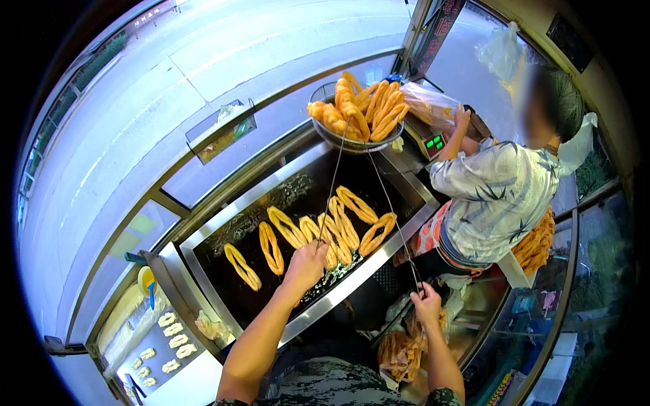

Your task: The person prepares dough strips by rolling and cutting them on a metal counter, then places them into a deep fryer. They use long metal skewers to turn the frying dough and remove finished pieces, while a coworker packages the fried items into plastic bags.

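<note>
My left hand (307,266) grips a long thin metal rod (332,188) over the deep fryer. Its far end reaches the fried dough sticks (355,109) heaped in a wire-mesh strainer basket (325,132). Out to the right, my right hand (427,304) holds a second thin metal rod (391,205), whose far end meets the basket's near rim. Several looped dough pieces (271,248) float in the dark oil (218,279) between and beyond my hands. Some are pale yellow, others a deeper orange. The steel fryer rim (330,304) runs just below my left hand.
A co-worker (497,193) stands right of the fryer, handling a clear plastic bag (431,104) beside a lit digital scale (435,144). Raw dough pieces (172,330) lie on a left-hand work surface. Bagged fried dough (401,352) sits low at right. Window framing (167,200) borders the fryer.
</note>
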{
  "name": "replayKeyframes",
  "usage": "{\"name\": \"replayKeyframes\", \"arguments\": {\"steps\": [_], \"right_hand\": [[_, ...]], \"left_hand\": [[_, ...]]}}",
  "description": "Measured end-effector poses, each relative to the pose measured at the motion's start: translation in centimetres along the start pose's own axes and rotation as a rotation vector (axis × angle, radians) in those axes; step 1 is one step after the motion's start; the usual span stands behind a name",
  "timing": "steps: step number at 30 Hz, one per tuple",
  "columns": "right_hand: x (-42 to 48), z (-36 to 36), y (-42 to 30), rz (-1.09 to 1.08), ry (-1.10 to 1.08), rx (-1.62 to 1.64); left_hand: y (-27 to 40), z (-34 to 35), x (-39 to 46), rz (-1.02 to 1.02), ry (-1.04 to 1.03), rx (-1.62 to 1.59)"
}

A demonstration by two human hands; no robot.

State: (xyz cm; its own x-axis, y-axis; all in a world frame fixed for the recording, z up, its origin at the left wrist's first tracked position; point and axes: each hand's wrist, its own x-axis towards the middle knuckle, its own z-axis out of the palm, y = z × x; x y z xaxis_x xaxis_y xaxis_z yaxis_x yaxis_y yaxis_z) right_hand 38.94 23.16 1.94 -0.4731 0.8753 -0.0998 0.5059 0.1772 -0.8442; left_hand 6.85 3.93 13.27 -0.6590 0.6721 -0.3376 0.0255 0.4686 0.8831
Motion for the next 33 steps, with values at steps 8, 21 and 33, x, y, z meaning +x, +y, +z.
{"name": "replayKeyframes", "arguments": {"steps": [8, 21, 33], "right_hand": [[-12.1, 2.7, 2.3, 0.204, 0.074, 0.295], [-10.9, 8.2, 4.3, 0.292, 0.039, 0.383], [-8.8, 8.3, 5.2, 0.411, 0.083, 0.212]], "left_hand": [[-4.2, -1.8, -6.5, -0.037, -0.166, -0.137], [-17.9, 5.7, -4.1, -0.033, -0.412, 0.545], [-14.3, 5.6, -0.2, -0.466, -0.655, -0.312]]}}
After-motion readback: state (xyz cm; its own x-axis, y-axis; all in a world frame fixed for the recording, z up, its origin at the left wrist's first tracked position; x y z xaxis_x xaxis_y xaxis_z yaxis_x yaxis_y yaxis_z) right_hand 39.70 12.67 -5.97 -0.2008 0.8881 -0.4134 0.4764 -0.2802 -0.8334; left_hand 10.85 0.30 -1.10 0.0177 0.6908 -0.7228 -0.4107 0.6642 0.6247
